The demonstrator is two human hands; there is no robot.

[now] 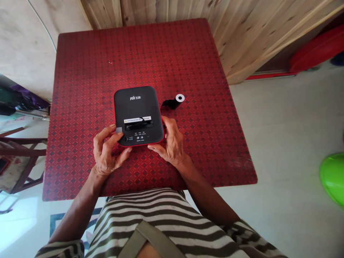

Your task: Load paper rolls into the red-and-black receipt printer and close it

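A black, round-cornered receipt printer [135,107] with a red rim lies on the red patterned table [88,71]. Its top bears a white logo, a white label strip above a dark slot, and small printed marks near the front. My left hand [107,148] grips the printer's front left corner, fingertips on the top by a grey patch and thumb at the front edge. Around the front right corner curls my right hand [172,141], its thumb along the front edge. Just beyond that hand lies a small dark roll [176,101] with a white ring-shaped end.
A wooden chair [21,152] stands left of the table. Wood panelling [236,36] rises behind it and to the right. On the right, a green round object [333,177] and a red one [317,50] are partly in view.
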